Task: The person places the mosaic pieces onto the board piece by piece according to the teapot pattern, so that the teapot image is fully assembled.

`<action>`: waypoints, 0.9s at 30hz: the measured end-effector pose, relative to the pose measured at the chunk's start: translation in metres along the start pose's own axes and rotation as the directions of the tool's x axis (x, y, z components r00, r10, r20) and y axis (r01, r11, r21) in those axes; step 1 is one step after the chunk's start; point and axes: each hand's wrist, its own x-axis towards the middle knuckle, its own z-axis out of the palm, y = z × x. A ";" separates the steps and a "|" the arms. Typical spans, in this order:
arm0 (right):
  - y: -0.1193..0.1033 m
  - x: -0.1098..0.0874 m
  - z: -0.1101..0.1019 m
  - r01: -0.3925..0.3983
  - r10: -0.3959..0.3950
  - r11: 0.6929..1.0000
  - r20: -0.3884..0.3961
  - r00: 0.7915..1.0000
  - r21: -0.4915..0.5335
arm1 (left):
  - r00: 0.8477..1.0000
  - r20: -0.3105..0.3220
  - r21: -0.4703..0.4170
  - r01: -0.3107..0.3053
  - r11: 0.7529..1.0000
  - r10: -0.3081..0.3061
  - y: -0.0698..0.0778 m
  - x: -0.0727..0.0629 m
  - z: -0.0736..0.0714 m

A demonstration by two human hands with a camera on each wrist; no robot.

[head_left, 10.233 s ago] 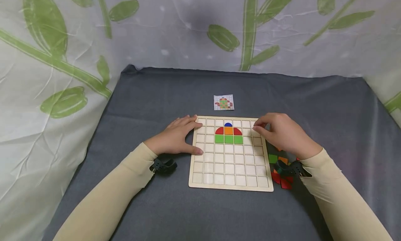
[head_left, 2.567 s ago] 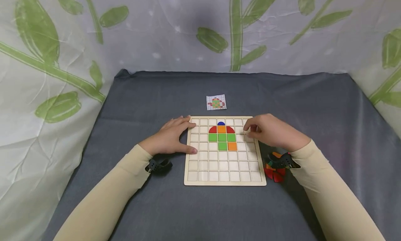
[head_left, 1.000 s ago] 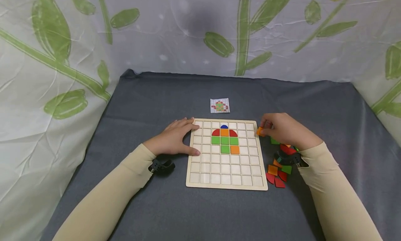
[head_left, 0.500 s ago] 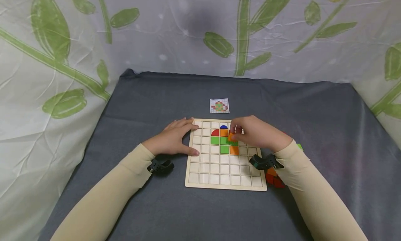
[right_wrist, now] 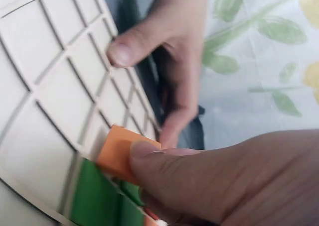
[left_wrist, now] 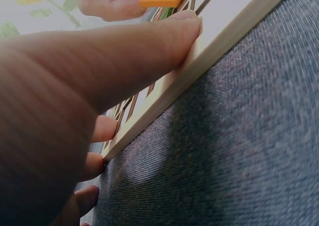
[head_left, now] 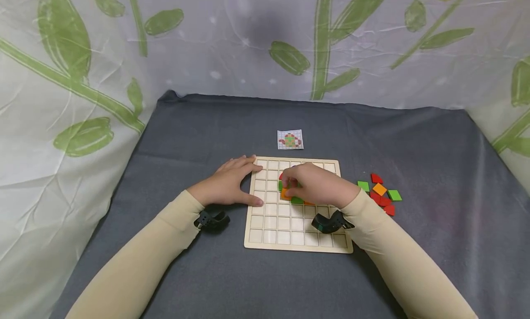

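Note:
A wooden grid board lies on the dark cloth. The left hand rests on its left edge, thumb and fingers spread; in the left wrist view the thumb lies across the rim. Over the grid, the right hand pinches an orange square tile between thumb and fingers. That tile is tilted at the cell left of a green square tile. Most of the other set tiles are hidden beneath the right hand.
Beyond the board lies a small picture card with a coloured grid pattern. Loose tiles, such as an orange square and a green square, are scattered right of the board among several red quarter-round ones. Patterned curtains surround the cloth.
The right hand has carried the orange tile leftward from beside the board to the grid. Earlier, green squares and another orange square were added below the red pieces. The left hand stays put.

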 end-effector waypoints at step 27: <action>0.026 -0.041 -0.007 -0.114 0.109 0.993 -0.163 0.981 -0.017 | 1.000 0.000 -0.001 0.009 1.000 -0.009 0.000 -0.002 0.000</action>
